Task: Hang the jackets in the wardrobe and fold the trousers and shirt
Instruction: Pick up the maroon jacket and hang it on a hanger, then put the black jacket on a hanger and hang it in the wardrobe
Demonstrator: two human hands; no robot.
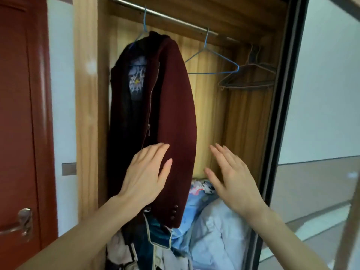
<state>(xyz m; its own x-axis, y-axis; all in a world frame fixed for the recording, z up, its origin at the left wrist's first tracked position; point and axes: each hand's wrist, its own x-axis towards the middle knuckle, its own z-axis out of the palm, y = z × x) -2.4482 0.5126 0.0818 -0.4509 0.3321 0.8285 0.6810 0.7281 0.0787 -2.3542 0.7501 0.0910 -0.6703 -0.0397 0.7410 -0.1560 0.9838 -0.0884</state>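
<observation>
Jacket (171, 117) left of hanger (212, 61)

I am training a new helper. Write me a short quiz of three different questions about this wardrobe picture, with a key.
1. True or false: the maroon jacket already hangs from the rail.
2. Which hand lies flat on the jacket? A) left hand B) right hand C) both
3. Fill in: the empty blue hanger hangs to the ____ of the jacket in the picture.

Key: 1 true. 2 A; the right hand is open beside the jacket, apart from it. 3 right; darker empty hangers hang further right.
</observation>
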